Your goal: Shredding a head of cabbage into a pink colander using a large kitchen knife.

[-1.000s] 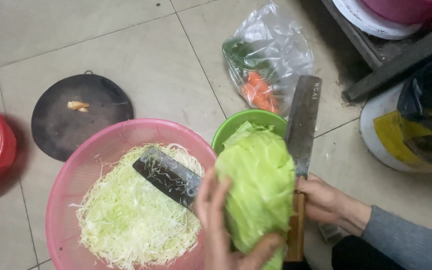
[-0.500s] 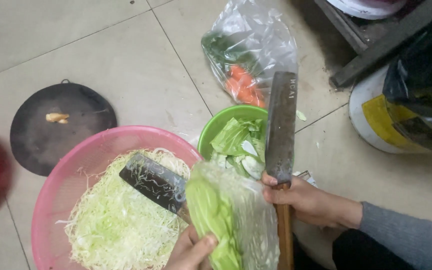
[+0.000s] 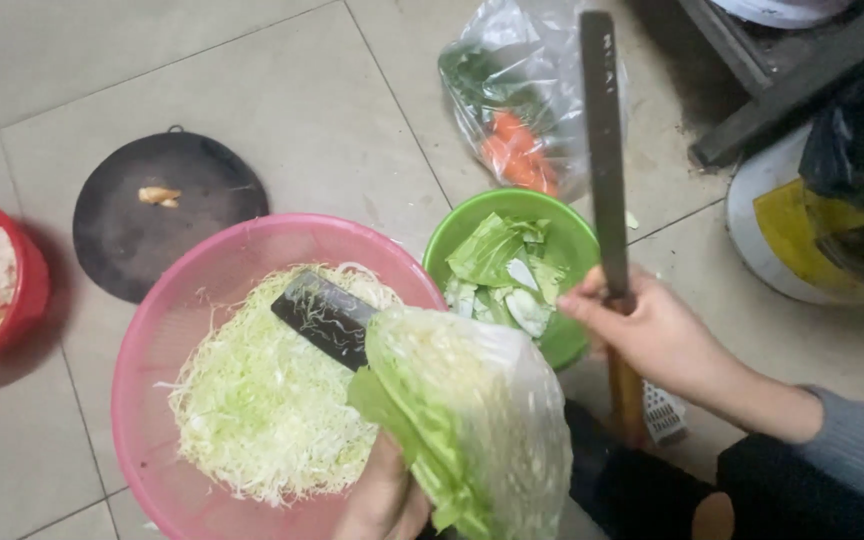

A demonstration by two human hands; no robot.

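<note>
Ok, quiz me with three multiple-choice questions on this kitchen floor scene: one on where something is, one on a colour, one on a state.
1. Where is the shredded cabbage? A in the pink basin; B in the green bowl; C on the dark round pan.
2. What colour is the bowl at the far left? A blue; B red; C white.
3. What does the right hand do? A lies open on the floor; B holds a cleaver; C holds a carrot.

A, the shreds fill the pink basin. B, its rim is red. B, its grip closes at the cleaver's handle.
</note>
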